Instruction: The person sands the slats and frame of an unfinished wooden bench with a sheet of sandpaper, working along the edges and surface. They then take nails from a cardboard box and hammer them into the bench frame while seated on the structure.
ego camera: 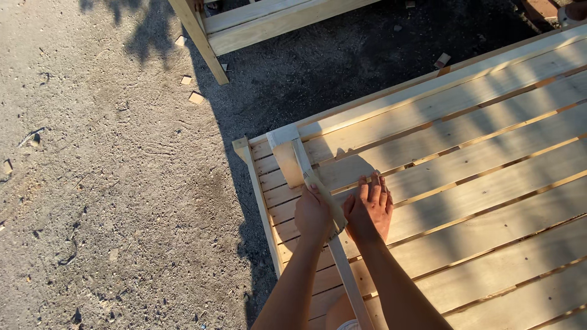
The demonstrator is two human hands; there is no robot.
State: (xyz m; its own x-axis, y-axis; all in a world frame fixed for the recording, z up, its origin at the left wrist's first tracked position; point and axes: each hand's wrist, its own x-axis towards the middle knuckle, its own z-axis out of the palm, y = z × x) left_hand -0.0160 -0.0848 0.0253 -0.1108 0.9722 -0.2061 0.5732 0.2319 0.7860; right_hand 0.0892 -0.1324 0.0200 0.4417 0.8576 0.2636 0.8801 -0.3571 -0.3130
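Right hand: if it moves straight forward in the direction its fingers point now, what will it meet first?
The right hand lies flat on the slatted wooden frame, fingers pointing up the picture. Going straight on, it would probably just slide over further slats; the raised edge rail seems the first real obstacle, though depth is unclear.

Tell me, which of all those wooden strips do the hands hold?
The one narrow strip lying crosswise over the slatted frame. The left hand grips it, the right hand presses flat beside it. The other slats lie fixed, side by side.
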